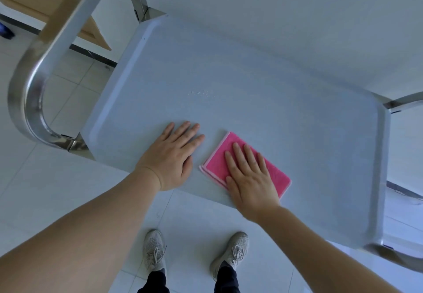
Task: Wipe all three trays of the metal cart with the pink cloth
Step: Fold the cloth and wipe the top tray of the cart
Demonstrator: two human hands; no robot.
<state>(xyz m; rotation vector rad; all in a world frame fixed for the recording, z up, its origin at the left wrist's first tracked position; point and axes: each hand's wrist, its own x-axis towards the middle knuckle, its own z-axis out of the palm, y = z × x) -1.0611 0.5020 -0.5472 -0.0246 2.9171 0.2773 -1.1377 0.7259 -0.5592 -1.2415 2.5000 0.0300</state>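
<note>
The right hand (249,178) lay flat, fingers spread, on the pink cloth (246,165); the left hand (174,155) rested flat (gripping nothing). Only the top tray (229,75) was underway, I judged; lower trays were hidden.

bare forearms (96,231), beige laced sneakers (154,250), dark trousers (226,280)

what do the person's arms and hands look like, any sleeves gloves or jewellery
Both forearms are bare as far up as the picture shows, with no sleeve in view. The left hand and the right hand wear no gloves, and no rings, watch or bracelet show on the fingers or wrists. The fingernails look short and unpainted.
</note>
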